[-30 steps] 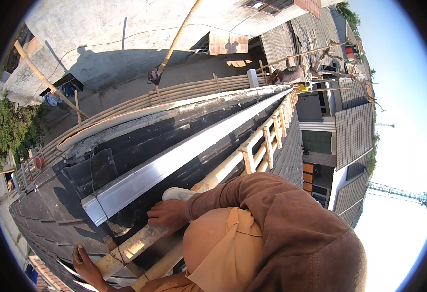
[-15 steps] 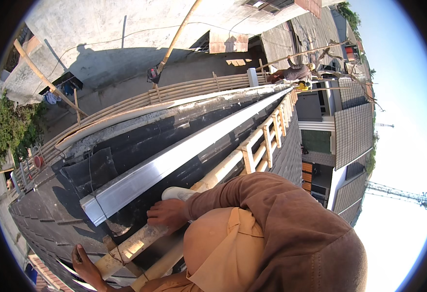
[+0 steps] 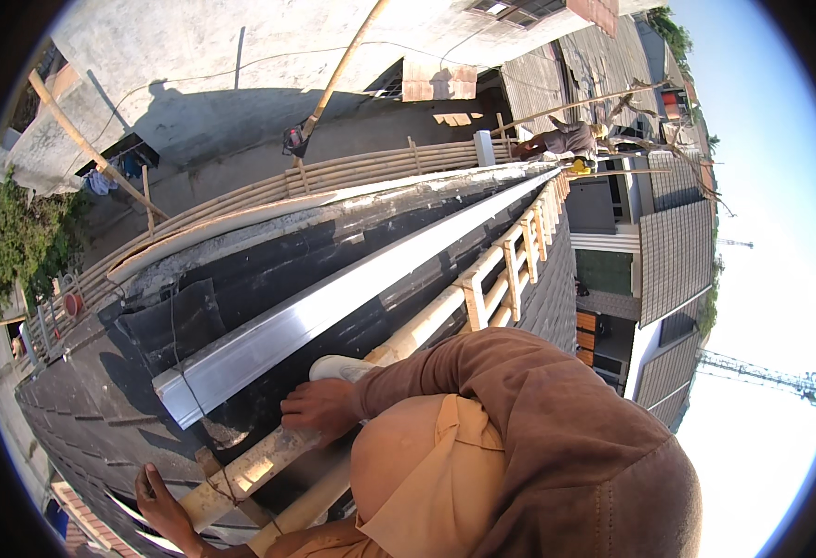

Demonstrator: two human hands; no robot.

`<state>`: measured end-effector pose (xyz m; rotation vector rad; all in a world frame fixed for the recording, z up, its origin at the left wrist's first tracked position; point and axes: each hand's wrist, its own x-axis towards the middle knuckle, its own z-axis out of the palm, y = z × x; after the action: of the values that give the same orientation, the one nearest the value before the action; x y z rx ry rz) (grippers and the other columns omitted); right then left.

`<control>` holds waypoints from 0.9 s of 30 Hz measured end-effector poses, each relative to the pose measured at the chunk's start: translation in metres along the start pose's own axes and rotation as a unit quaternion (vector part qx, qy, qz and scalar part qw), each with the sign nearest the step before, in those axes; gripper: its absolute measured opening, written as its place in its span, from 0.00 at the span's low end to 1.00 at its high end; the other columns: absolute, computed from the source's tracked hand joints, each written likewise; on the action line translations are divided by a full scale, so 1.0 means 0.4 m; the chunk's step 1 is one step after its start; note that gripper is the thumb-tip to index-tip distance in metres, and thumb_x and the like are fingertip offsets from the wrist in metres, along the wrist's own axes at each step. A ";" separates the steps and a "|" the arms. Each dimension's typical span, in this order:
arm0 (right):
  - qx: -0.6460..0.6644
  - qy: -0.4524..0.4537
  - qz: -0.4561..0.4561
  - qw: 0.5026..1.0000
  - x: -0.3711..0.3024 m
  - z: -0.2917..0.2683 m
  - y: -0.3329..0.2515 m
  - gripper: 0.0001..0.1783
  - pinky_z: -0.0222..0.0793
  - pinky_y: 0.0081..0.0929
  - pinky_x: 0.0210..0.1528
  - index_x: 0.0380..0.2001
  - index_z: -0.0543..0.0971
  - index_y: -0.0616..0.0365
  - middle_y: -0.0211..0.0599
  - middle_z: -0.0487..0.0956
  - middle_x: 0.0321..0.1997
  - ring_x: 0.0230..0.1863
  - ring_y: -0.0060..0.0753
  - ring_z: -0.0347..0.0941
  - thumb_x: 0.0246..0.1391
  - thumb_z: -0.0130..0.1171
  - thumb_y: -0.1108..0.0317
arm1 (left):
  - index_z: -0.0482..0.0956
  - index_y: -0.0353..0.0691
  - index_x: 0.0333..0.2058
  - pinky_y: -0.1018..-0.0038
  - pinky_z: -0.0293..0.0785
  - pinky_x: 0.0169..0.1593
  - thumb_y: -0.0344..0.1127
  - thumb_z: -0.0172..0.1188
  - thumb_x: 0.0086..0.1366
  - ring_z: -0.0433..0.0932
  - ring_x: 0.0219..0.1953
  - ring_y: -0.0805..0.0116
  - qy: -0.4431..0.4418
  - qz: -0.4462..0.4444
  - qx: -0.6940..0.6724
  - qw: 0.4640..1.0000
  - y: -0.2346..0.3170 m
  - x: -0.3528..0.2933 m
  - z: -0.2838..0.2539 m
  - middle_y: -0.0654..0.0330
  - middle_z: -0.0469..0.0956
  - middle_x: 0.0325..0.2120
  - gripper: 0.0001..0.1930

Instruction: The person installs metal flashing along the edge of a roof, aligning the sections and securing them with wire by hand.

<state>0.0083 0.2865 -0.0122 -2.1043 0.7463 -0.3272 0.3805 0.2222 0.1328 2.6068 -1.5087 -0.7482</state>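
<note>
My right hand (image 3: 319,409), at the end of a brown sleeve, is closed over a thick bamboo pole (image 3: 268,458). Right above it, a pale tube-shaped end (image 3: 341,369) sticks out beside the pole. At the lower left, my left hand (image 3: 161,510) lies against the pole's near end, its fingers stretched upward and loosely apart. Between the hands, a thin wire tie goes round the pole. Beyond my right hand, a long shiny metal channel (image 3: 333,302) lies along the dark roof tiles (image 3: 138,423), a thin wire looped over its near end.
A ladder-like bamboo frame (image 3: 505,265) runs away along the roof. Bamboo railing (image 3: 352,179) lines the roof's far side, beyond which stands a plastered wall (image 3: 268,56). Another person (image 3: 566,139) bends over the channel's far end. A second bamboo pole (image 3: 305,507) runs parallel nearby.
The person at the far end has shifted an arm slightly. Both of my hands stay where they were, and the metal channel has not visibly moved.
</note>
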 end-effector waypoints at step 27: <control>0.047 -0.030 0.028 0.998 0.005 -0.052 -0.026 0.28 0.74 0.43 0.55 0.47 0.76 0.52 0.38 0.75 0.46 0.50 0.46 0.77 0.49 0.76 0.52 | 0.85 0.32 0.53 0.63 0.79 0.53 0.49 0.63 0.74 0.87 0.49 0.50 0.043 -0.015 -0.021 0.999 0.038 -0.028 -0.004 0.44 0.87 0.46 0.24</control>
<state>0.0041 0.2764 0.0086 -1.9924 0.7387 -0.2627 0.3643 0.2232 0.1424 2.6006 -1.4197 -0.6543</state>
